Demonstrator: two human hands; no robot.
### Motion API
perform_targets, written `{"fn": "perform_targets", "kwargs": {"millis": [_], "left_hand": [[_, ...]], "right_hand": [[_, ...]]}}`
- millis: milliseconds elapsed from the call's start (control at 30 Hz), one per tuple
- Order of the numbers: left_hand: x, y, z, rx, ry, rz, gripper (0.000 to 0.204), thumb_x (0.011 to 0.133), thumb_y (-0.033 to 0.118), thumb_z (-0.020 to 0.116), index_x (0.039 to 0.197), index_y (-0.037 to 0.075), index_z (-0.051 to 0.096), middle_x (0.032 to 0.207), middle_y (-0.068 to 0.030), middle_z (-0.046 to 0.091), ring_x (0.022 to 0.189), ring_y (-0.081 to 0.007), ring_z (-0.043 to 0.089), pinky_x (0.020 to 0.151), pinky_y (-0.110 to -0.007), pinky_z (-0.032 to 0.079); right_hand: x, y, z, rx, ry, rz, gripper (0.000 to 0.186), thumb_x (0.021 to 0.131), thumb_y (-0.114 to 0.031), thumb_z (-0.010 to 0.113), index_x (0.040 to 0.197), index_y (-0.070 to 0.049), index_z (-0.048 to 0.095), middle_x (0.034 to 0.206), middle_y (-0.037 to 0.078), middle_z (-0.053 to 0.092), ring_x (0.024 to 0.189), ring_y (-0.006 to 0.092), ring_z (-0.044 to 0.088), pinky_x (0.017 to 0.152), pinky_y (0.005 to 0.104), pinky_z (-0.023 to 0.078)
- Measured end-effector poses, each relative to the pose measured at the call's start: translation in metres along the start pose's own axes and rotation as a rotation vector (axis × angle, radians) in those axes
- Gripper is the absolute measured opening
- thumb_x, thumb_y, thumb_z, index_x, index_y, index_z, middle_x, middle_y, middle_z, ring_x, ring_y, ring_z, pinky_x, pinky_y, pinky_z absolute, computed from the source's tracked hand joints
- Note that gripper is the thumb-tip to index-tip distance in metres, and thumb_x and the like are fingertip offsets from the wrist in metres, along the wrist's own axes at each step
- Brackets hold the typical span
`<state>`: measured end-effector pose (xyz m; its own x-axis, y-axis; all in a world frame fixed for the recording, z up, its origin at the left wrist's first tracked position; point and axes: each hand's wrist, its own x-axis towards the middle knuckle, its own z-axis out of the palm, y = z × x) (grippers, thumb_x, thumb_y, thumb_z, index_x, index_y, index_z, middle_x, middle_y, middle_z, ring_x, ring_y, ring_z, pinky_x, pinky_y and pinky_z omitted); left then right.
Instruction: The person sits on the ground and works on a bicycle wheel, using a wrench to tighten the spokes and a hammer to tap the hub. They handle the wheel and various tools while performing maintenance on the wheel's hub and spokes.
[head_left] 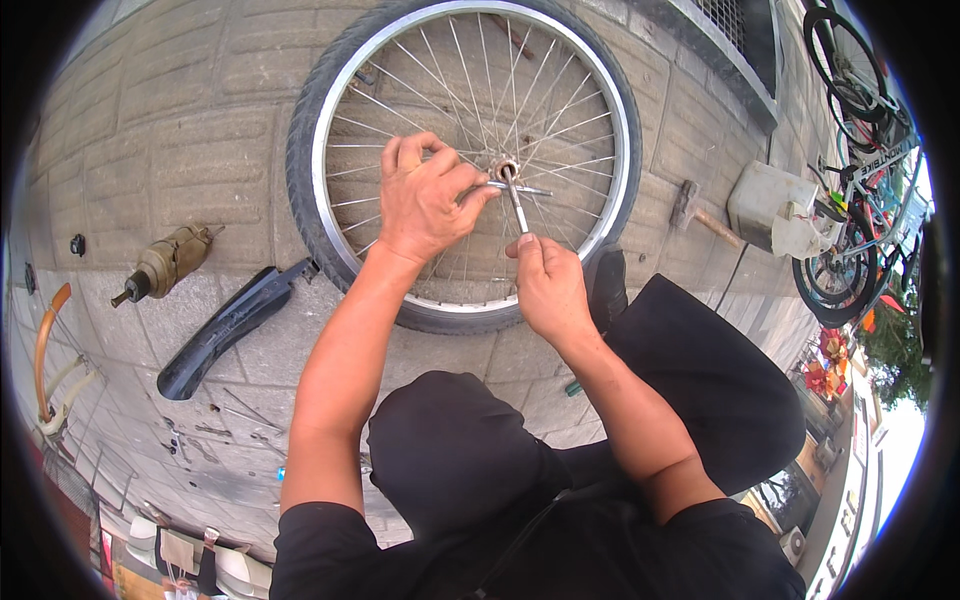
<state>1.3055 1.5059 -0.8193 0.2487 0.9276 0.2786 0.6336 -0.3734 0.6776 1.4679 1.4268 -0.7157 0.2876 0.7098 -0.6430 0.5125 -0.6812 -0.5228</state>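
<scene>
A bicycle wheel (318, 150) with a black tyre and silver rim lies flat on the paving in front of me. My left hand (428, 195) is over the spokes left of the hub (503, 166), its thumb and fingers pinching a slim metal rod (536, 190) that lies across just below the hub. My right hand (548, 283) comes from below right and grips a straight metal tool (519, 214) with a narrow shaft. Its far tip reaches the hub opening and crosses the rod. The exact kind of either tool is not clear.
A hammer (688, 204) and a pale box (762, 208) lie right of the wheel, with bicycles (850, 240) beyond. On the left are a black mudguard (225, 325), a brown bottle-shaped object (172, 262), an orange curved piece (46, 345) and several scattered hand tools (212, 431).
</scene>
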Motion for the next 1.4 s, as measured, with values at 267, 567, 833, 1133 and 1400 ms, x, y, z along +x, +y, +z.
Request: {"fn": "perform_targets", "kwargs": {"millis": [267, 567, 833, 1133, 1400], "left_hand": [[0.003, -0.013, 0.007, -0.02, 0.014, 0.022, 0.021, 0.071, 0.035, 0.092, 0.082, 0.021, 0.081, 0.08, 0.0064, 0.067, 0.104, -0.0247, 0.06, 0.102, -0.047, 0.037], [0.019, -0.004, 0.011, -0.043, 0.045, 0.046, 0.02, 0.071, 0.033, 0.093, 0.081, 0.02, 0.08, 0.079, 0.0064, 0.067, 0.103, -0.0243, 0.06, 0.1, -0.046, 0.038], [0.021, 0.005, 0.002, 0.013, 0.029, 0.036, 0.021, 0.071, 0.036, 0.092, 0.08, 0.022, 0.08, 0.079, 0.0072, 0.066, 0.105, -0.0236, 0.06, 0.103, -0.047, 0.036], [0.019, -0.001, 0.002, -0.027, 0.03, 0.03, 0.021, 0.071, 0.035, 0.093, 0.083, 0.023, 0.082, 0.078, 0.0076, 0.066, 0.105, -0.0236, 0.061, 0.103, -0.046, 0.036], [0.025, -0.006, -0.002, -0.034, 0.016, 0.023, 0.021, 0.072, 0.035, 0.093, 0.082, 0.021, 0.082, 0.077, 0.0068, 0.066, 0.105, -0.0241, 0.061, 0.103, -0.046, 0.036]], "right_hand": [[0.009, 0.01, 0.017, -0.01, 0.043, -0.023, 0.043, 0.112, -0.029, 0.05, 0.1, 0.006, 0.072, 0.073, 0.023, 0.068, 0.069, 0.0343, 0.071, 0.071, 0.0449, 0.055], [0.016, 0.026, 0.012, -0.067, 0.14, -0.173, 0.038, 0.112, -0.028, 0.054, 0.098, 0.003, 0.07, 0.072, 0.021, 0.068, 0.065, 0.0351, 0.068, 0.066, 0.0464, 0.054], [0.011, 0.016, -0.015, -0.124, 0.103, -0.155, 0.038, 0.113, -0.03, 0.052, 0.1, 0.001, 0.07, 0.077, 0.022, 0.071, 0.075, 0.0429, 0.073, 0.072, 0.0486, 0.056], [0.006, -0.01, -0.021, -0.092, -0.008, 0.04, 0.045, 0.111, -0.034, 0.051, 0.098, 0.003, 0.074, 0.082, 0.026, 0.071, 0.081, 0.0415, 0.073, 0.079, 0.0466, 0.056], [0.014, -0.012, -0.008, -0.022, 0.008, 0.011, 0.046, 0.112, -0.033, 0.05, 0.097, 0.004, 0.073, 0.078, 0.023, 0.07, 0.076, 0.0371, 0.072, 0.076, 0.0463, 0.055]]}}
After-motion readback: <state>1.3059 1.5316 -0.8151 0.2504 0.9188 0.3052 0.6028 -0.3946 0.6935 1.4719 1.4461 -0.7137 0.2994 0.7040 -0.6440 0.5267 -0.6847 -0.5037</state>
